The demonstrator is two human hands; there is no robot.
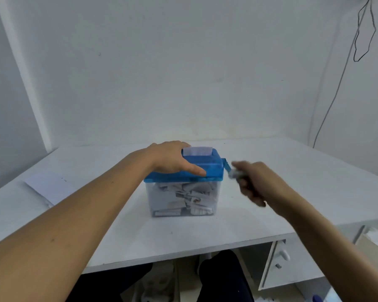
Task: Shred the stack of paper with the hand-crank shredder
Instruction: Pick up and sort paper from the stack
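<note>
Left forearm: reaching in from lower left. Left grip: lying flat, fingers straight, pressing the shredder lid at mid-surface. Right grip: blurred, fingers curling round the crank handle at the shredder's right. Sheet: standing in the slot. Paper stack: lying far left.

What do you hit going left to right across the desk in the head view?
stack of paper → shredder, with the left hand resting flat on top of it → crank handle → right hand, blurred, gripping the crank handle
</note>
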